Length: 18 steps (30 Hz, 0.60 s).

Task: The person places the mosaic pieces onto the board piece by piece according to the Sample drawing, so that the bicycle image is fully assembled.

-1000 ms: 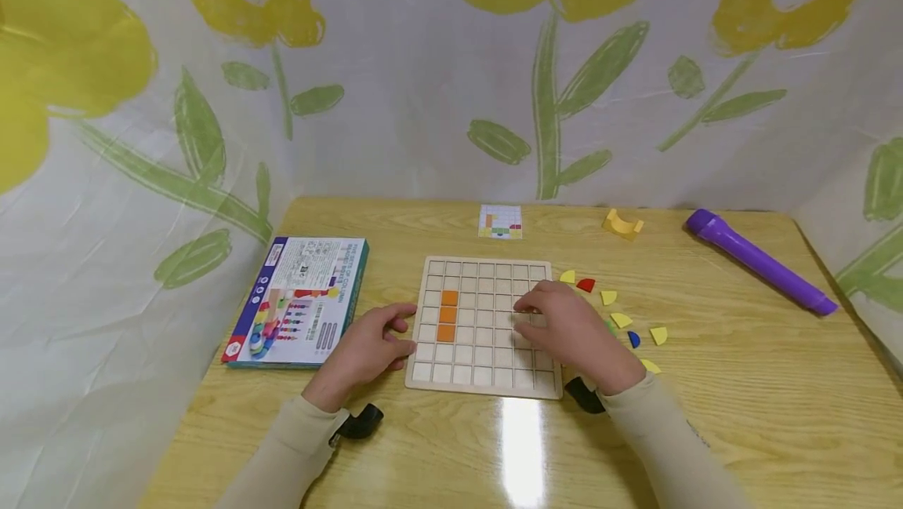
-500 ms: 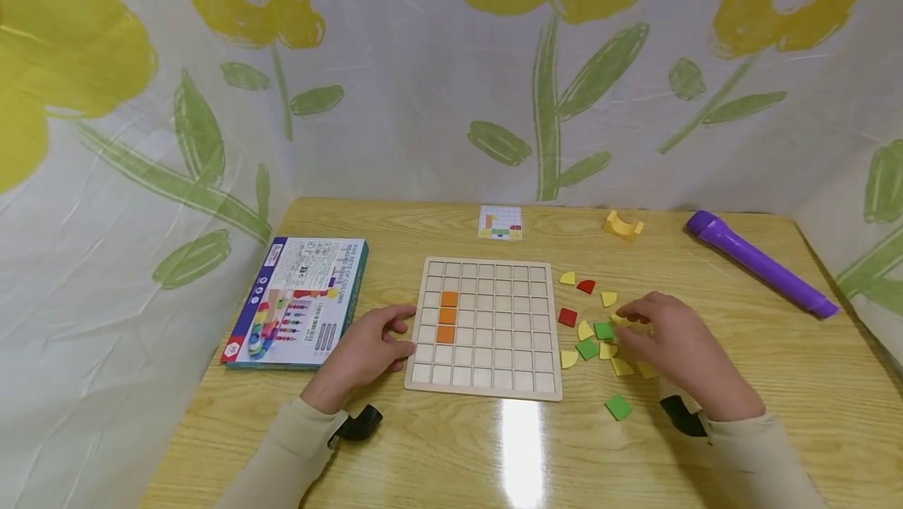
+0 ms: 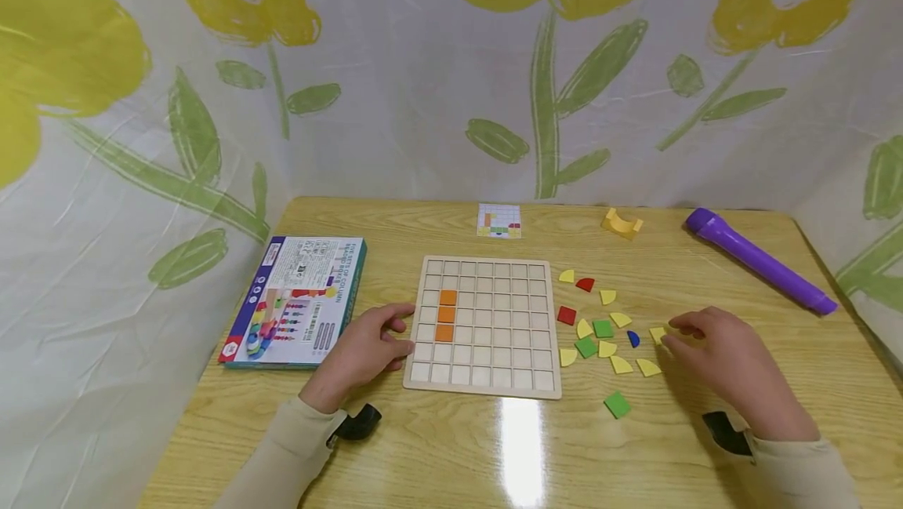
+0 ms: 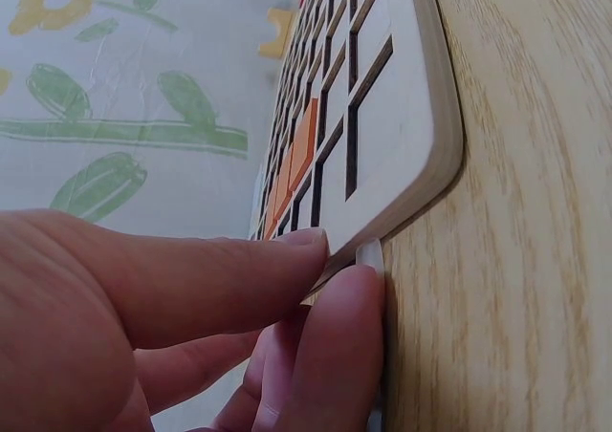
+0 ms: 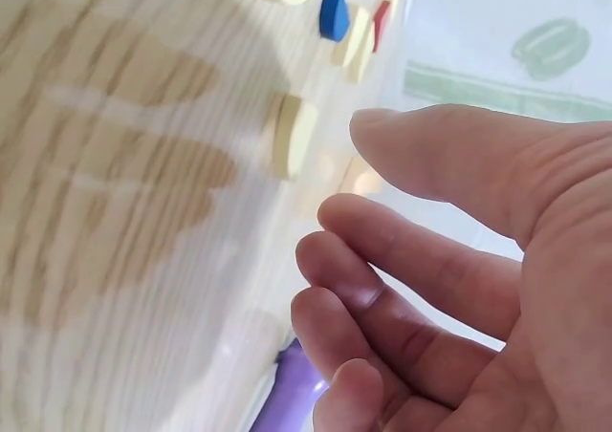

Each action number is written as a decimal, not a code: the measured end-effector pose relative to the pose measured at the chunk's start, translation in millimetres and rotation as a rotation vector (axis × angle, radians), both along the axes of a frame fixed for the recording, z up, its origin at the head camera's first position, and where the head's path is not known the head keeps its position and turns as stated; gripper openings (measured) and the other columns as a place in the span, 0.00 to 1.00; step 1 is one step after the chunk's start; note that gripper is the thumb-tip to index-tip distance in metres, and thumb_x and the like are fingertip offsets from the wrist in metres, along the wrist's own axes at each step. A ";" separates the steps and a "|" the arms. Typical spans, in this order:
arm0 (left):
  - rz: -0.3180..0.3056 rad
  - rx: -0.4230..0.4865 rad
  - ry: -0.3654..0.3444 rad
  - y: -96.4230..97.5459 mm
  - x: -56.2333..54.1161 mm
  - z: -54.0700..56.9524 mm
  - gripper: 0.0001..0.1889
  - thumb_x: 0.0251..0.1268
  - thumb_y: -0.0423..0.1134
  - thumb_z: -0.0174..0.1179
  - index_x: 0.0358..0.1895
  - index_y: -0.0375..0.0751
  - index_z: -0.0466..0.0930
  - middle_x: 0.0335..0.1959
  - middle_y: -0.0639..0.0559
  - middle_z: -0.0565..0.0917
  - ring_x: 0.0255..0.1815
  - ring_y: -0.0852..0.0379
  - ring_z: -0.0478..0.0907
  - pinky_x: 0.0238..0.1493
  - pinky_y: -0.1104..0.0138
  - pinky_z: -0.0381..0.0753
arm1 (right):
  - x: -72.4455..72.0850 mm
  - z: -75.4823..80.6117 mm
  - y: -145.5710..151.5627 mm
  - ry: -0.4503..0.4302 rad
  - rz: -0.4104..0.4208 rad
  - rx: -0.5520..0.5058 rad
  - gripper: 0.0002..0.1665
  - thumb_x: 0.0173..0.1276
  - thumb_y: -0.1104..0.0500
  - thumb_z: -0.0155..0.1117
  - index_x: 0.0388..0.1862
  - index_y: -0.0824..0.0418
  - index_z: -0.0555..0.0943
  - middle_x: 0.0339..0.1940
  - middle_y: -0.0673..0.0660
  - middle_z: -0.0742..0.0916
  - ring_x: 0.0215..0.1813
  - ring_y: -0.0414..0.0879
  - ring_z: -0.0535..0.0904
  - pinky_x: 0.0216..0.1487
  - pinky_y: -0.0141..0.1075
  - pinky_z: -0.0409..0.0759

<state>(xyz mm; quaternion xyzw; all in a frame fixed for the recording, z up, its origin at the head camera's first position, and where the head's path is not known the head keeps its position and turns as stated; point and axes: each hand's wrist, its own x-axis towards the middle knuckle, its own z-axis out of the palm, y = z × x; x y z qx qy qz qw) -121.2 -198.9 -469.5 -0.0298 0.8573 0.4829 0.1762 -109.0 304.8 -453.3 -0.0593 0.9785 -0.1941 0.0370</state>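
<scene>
My left hand holds the left edge of a wooden grid board in the head view. Thumb and fingertips meet the board's rim in the left wrist view. Three orange square tiles fill neighbouring cells of one column. My right hand is low over the table at the far right of the loose pieces. Its thumb and fingers stand apart with nothing between them in the right wrist view. The nearest piece is a yellow quarter-round tile, which the fingertips overlap in the head view.
Several yellow quarter-round tiles, green squares, red pieces and a blue half-round lie right of the board. A printed pattern card, a yellow arch block and a purple tube lie behind. A box lies left.
My right hand has moved right, from over the board's right side, across the loose tiles, to their far right. My left hand stays at the board's edge.
</scene>
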 end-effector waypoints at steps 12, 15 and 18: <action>0.008 0.006 -0.005 0.6 1.5 0.5 0.31 0.72 0.30 0.70 0.76 0.44 0.77 0.56 0.42 0.80 0.36 0.54 0.80 0.36 0.64 0.90 | -3.1 -7.8 3.5 -0.027 -0.026 0.009 0.23 0.73 0.48 0.75 0.52 0.67 0.90 0.45 0.63 0.92 0.47 0.61 0.88 0.51 0.62 0.86; 0.007 0.008 0.001 0.8 1.2 1.0 0.31 0.71 0.30 0.70 0.76 0.44 0.77 0.55 0.42 0.80 0.36 0.54 0.79 0.36 0.63 0.90 | -5.4 -8.6 -2.0 -0.051 -0.025 0.003 0.24 0.72 0.47 0.75 0.52 0.67 0.90 0.45 0.62 0.92 0.47 0.59 0.88 0.50 0.61 0.86; 0.007 0.017 -0.001 0.8 1.1 1.3 0.31 0.71 0.30 0.70 0.76 0.44 0.77 0.55 0.42 0.80 0.35 0.54 0.79 0.36 0.63 0.90 | -7.8 -9.2 -8.0 -0.048 -0.012 0.005 0.24 0.71 0.48 0.76 0.51 0.67 0.90 0.43 0.61 0.91 0.45 0.56 0.87 0.50 0.60 0.86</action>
